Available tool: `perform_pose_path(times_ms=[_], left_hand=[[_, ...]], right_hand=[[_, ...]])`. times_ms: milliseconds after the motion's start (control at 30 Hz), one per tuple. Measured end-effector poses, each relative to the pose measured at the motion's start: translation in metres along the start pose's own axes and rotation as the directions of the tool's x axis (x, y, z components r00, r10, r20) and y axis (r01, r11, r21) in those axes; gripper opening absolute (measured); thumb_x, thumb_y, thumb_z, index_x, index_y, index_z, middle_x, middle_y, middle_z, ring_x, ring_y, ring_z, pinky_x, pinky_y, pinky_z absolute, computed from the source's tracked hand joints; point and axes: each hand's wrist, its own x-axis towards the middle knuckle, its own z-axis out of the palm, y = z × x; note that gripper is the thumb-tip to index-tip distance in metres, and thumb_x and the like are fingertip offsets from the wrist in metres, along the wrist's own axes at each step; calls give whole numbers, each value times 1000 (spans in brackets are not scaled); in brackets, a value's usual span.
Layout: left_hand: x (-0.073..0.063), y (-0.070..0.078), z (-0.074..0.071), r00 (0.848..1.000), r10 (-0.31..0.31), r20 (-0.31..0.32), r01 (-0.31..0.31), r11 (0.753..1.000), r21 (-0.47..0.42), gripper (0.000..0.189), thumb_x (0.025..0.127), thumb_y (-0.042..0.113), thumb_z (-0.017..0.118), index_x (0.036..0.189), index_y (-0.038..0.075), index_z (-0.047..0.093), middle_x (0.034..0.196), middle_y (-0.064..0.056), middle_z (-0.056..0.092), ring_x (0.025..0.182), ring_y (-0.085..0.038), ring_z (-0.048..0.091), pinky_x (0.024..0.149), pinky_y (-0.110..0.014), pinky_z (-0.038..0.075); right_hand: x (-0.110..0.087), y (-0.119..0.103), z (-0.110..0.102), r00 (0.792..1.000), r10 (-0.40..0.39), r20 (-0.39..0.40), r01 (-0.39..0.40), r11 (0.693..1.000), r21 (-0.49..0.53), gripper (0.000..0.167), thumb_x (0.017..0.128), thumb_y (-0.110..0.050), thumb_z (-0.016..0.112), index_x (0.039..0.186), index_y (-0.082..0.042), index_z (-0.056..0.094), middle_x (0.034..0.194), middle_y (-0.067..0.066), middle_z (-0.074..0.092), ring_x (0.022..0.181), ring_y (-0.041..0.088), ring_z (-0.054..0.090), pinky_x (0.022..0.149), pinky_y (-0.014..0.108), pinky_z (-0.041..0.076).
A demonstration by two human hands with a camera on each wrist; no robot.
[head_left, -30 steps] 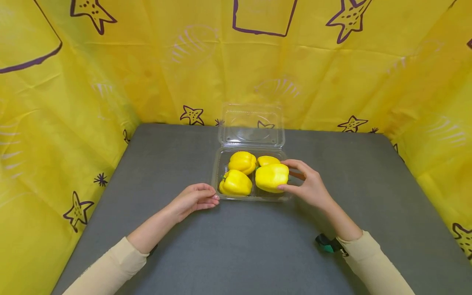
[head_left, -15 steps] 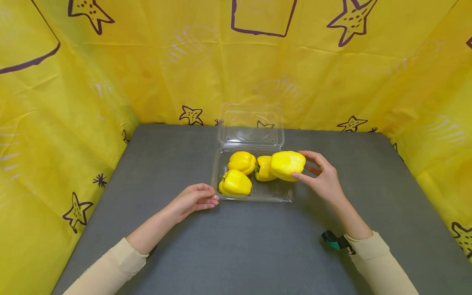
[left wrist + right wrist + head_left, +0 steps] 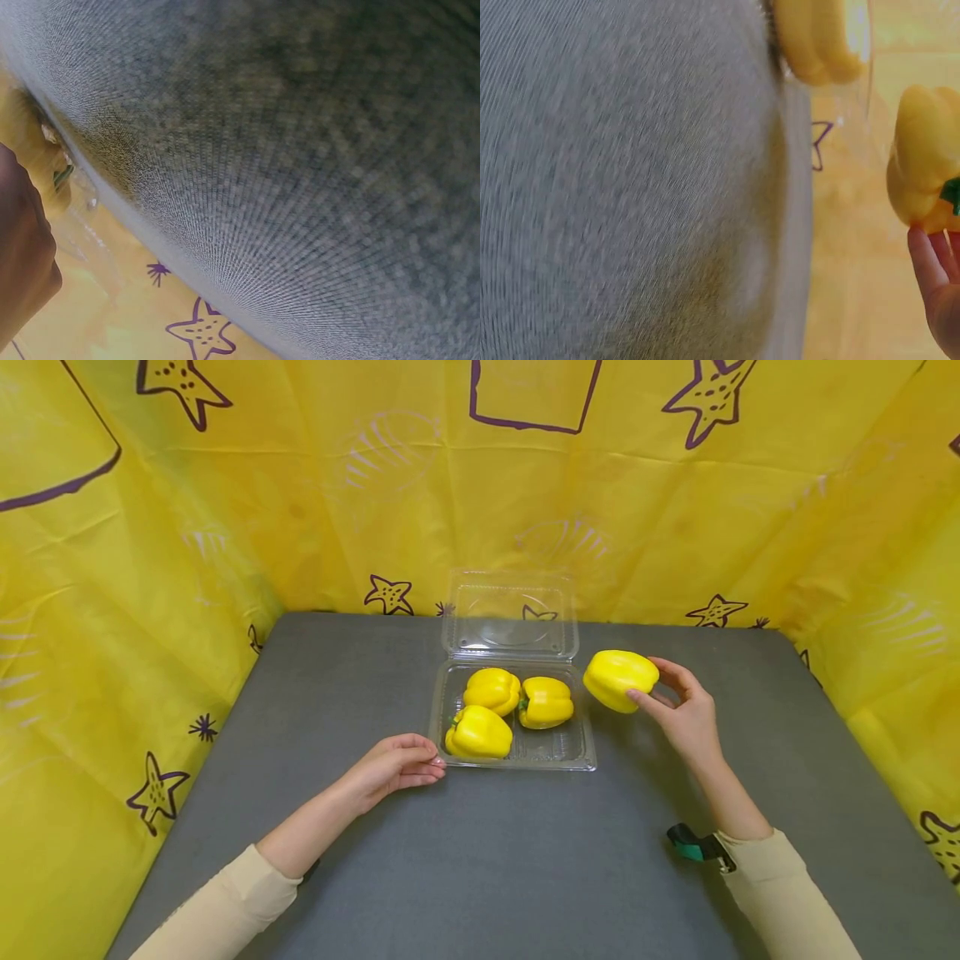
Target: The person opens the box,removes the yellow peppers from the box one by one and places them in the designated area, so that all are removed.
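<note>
In the head view a yellow bell pepper (image 3: 621,681) is held up over the table to the right of a clear plastic clamshell container (image 3: 555,760). My right hand (image 3: 686,710) grips it from the right, thumb in front; the right wrist view shows the pepper's green stem (image 3: 951,193). Three more bell peppers lie in the container: one at the back left (image 3: 492,690), one at the front left (image 3: 480,732), one at the back right (image 3: 547,702). My left hand (image 3: 397,764) pinches the container's front left corner with its thumb and fingers.
The container's transparent lid (image 3: 512,614) stands raised at the back. Beneath everything is a dark grey tabletop (image 3: 480,860), enclosed at the back and sides by a yellow curtain (image 3: 300,510) with starfish drawings. A black and green strap (image 3: 690,845) hangs at the right wrist.
My right hand has lifted a bell pepper from the container's front right part and carried it rightward and back, past the rim. The left hand has stayed at its corner.
</note>
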Motion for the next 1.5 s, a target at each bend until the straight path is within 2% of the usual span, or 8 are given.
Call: perform_pose_path(times_ms=[133,333,467,667,867,1167,1333,1500], left_hand=[[0,0,0,1000,-2,-4,2,1000,-4,15,97,7,59,105,-5,56,93,-11,70,84,-20,70,86,-36,56],[0,-1,0,1000,1,5,-1,1000,-17,14,97,7,58,105,-5,56,92,-11,70,83,-18,70,86,-37,56],[-1,-1,0,1000,2,16,-2,1000,-14,15,97,7,58,106,-5,56,92,-10,70,83,-18,70,86,-37,56],[-2,0,0,1000,3,19,-3,1000,-11,16,97,8,58,106,-5,56,93,-11,70,84,-18,70,87,-37,55],[-2,0,0,1000,5,24,-5,1000,-13,17,97,8,59,107,-5,55,92,-10,70,84,-18,70,87,-36,55],[-2,0,0,1000,10,25,-9,1000,-13,21,97,7,58,110,-8,54,93,-11,70,83,-18,70,87,-36,56],[-2,0,-1,1000,8,21,-8,1000,-8,22,97,8,58,111,-9,53,94,-12,70,84,-18,70,86,-36,56],[-3,0,-1,1000,8,22,-8,1000,0,26,97,8,58,113,-12,52,96,-13,70,84,-19,69,86,-36,56]], right_hand=[[4,7,-3,999,52,-2,-52,997,-59,60,82,-22,81,133,-4,56,124,4,59,109,7,54,82,11,49],[7,15,-6,995,101,27,-95,981,-169,66,82,-34,79,134,-4,54,130,12,57,116,20,54,82,11,49],[9,22,-7,991,121,52,-106,968,-227,70,82,-39,78,136,-2,52,133,15,55,120,29,52,82,11,50],[10,27,-8,988,134,71,-109,952,-284,73,82,-45,77,137,-3,51,133,15,54,122,31,52,83,13,51],[11,26,-7,987,153,56,-128,938,-321,77,81,-48,76,138,-3,50,134,17,53,122,33,52,87,22,53],[10,26,-2,986,168,-1,-158,922,-354,79,80,-52,76,136,-2,51,132,18,54,121,34,51,98,49,46],[9,27,-1,988,153,-31,-153,917,-367,79,80,-52,76,134,0,51,128,21,55,119,38,51,98,53,42],[8,29,1,988,147,-42,-151,908,-390,77,80,-52,76,130,1,53,124,22,56,115,38,52,96,51,41]])
